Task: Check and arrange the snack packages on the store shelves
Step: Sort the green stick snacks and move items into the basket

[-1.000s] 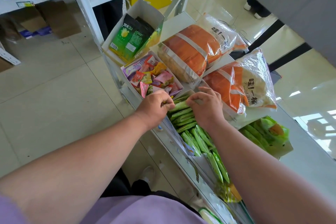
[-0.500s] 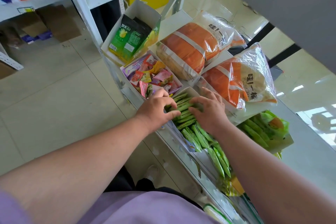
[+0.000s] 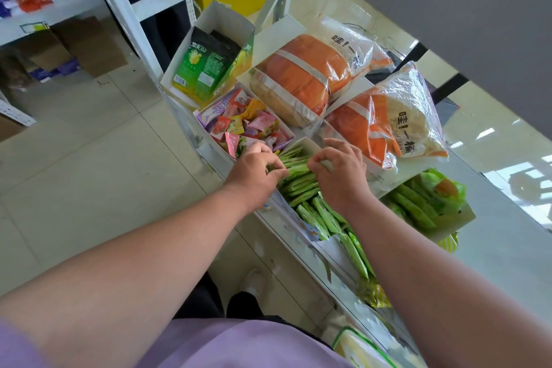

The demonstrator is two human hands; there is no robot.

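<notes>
1. hands are working together at the white display box [image 3: 309,145] on the shelf [image 3: 507,242]: your left hand [image 3: 254,176] and your right hand [image 3: 340,176] are both reaching into its row of green snack sachets [image 3: 298,179].
2. your left grip is pinching the left ends of the sachets, fingers curling over them.
3. your right grip is curling round the right ends, fingertips [image 3: 316,163] pressing on the packets.
4. more green sachets [image 3: 322,215] are lying nearer you in the same box, some spilling toward the shelf edge.
5. a tray of mixed candies [image 3: 248,125] is sitting just beside the box, with two orange bread bags [image 3: 301,75] lying behind on the shelf.
</notes>
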